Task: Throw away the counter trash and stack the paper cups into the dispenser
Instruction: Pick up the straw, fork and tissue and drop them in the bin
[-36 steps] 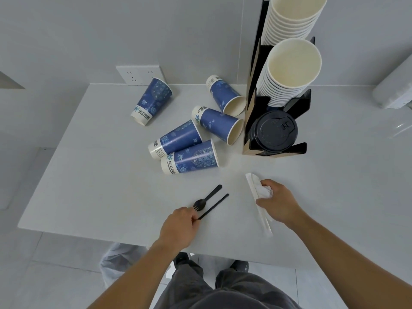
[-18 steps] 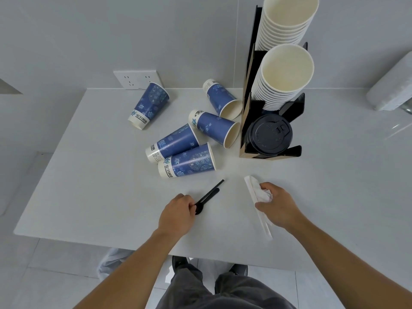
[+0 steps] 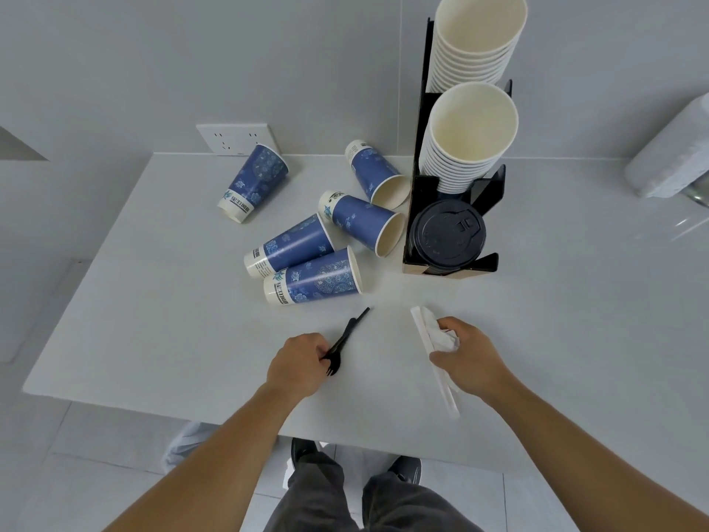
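Against the frame half a second back: black fork [image 3: 333, 357] and black stirrer [image 3: 355, 326] now gathered together, lying nearly along one line, fork tines tucked at the fingertips of the left hand [image 3: 297, 364]. A full second back, both lay side by side and apart from the palm, fork head just touched. Right hand [image 3: 470, 357] in the same spot on the counter [image 3: 153, 301]; crumpled white napkin [image 3: 447, 339] and long white paper wrapper [image 3: 435, 359] unchanged under it.

Counts:
- Loose blue paper cups lying on their sides: 5. One far cup [image 3: 255, 182] near the wall socket [image 3: 234, 139]; one back cup [image 3: 378, 174] just beside the dispenser [image 3: 418, 186]; one middle cup [image 3: 362, 222] with mouth toward the dispenser; two near cups [image 3: 289, 249] and [image 3: 314, 278] touching side by side.
- White cup stacks in the dispenser: 2, upper stack [image 3: 479, 36] and lower stack [image 3: 470, 136].
- Black lid stack [image 3: 447, 234]: 1, bottom slot.
- Black utensils: 2. Paper trash pieces: 2.

Fingers:
- Left: curled down narrow over the fork end, pinching it against the counter; stirrer tip running out up and right past the knuckles.
- Right: thumb and fingers bent round the napkin wad, wrapper passing beneath the palm and sticking out both ways.

All trash on the counter near the front edge, well apart from the dispenser.
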The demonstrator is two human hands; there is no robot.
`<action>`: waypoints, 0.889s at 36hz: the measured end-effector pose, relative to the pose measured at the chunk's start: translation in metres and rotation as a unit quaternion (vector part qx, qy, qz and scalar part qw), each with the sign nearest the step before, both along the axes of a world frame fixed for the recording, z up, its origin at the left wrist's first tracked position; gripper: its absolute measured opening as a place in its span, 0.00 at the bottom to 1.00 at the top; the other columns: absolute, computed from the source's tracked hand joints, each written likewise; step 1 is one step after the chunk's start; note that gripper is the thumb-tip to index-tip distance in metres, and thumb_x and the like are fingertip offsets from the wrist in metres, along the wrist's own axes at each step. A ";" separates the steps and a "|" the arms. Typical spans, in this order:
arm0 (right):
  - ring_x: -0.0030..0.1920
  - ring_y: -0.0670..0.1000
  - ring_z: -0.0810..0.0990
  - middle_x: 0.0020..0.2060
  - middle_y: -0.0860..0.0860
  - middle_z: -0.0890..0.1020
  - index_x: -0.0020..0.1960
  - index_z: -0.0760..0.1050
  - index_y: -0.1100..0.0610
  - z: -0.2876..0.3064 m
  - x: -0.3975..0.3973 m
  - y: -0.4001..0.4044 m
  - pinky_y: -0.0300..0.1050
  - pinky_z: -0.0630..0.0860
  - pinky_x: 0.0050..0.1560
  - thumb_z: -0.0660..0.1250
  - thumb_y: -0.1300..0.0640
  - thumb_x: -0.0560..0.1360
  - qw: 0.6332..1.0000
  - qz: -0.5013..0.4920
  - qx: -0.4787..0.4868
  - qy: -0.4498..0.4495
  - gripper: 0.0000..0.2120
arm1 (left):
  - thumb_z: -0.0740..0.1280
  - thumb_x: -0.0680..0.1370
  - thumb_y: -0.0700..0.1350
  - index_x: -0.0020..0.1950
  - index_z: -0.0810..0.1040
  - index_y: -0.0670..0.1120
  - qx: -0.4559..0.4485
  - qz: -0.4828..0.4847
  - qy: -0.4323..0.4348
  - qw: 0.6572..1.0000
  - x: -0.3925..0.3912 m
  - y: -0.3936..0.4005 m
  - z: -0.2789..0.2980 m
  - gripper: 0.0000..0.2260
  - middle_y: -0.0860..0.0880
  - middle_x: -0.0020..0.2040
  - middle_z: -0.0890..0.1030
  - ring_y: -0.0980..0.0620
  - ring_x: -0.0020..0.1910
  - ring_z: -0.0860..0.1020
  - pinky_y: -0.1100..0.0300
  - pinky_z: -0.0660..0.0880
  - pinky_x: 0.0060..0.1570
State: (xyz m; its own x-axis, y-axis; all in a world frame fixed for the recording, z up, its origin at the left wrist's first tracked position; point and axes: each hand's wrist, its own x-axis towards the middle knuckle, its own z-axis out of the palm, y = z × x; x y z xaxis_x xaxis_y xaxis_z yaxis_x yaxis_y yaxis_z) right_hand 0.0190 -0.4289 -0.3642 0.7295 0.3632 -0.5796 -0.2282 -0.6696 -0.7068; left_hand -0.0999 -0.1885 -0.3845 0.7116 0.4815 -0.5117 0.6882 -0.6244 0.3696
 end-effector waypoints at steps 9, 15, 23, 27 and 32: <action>0.40 0.47 0.77 0.44 0.47 0.78 0.53 0.74 0.45 -0.003 0.000 -0.005 0.39 0.71 0.33 0.68 0.63 0.70 1.000 0.007 0.003 0.007 0.17 | 0.72 0.70 0.49 0.45 0.79 0.51 -0.033 0.061 -0.004 0.998 0.006 -0.011 0.004 0.07 0.52 0.40 0.80 0.49 0.40 0.79 0.59 0.76 0.39; 0.41 0.48 0.77 0.45 0.46 0.78 0.53 0.73 0.44 -0.004 -0.003 -0.006 0.40 0.73 0.33 0.68 0.63 0.71 1.000 0.003 0.004 0.012 0.17 | 0.73 0.70 0.45 0.44 0.82 0.50 -0.040 0.071 0.004 0.997 0.006 -0.015 0.002 0.04 0.49 0.42 0.84 0.46 0.43 0.82 0.56 0.80 0.44; 0.41 0.47 0.77 0.47 0.47 0.78 0.54 0.72 0.44 -0.004 -0.004 -0.003 0.40 0.74 0.34 0.68 0.63 0.71 1.000 0.000 0.001 0.013 0.18 | 0.74 0.68 0.42 0.37 0.83 0.48 -0.074 0.114 -0.017 0.991 0.004 -0.012 0.000 0.01 0.47 0.35 0.85 0.49 0.34 0.80 0.63 0.75 0.32; 0.41 0.49 0.77 0.47 0.48 0.78 0.54 0.73 0.45 -0.003 -0.007 0.004 0.40 0.75 0.34 0.68 0.63 0.71 1.000 0.004 0.003 0.014 0.17 | 0.75 0.68 0.40 0.35 0.83 0.47 -0.095 0.133 -0.037 0.986 -0.005 -0.008 0.003 0.03 0.47 0.34 0.85 0.51 0.31 0.79 0.66 0.71 0.28; 0.42 0.49 0.78 0.47 0.50 0.79 0.53 0.74 0.46 -0.001 -0.013 0.012 0.40 0.74 0.34 0.69 0.63 0.70 1.000 0.006 0.001 0.007 0.16 | 0.76 0.68 0.40 0.34 0.82 0.48 -0.114 0.153 -0.052 0.980 -0.022 -0.001 0.007 0.06 0.52 0.29 0.81 0.56 0.29 0.76 0.74 0.68 0.24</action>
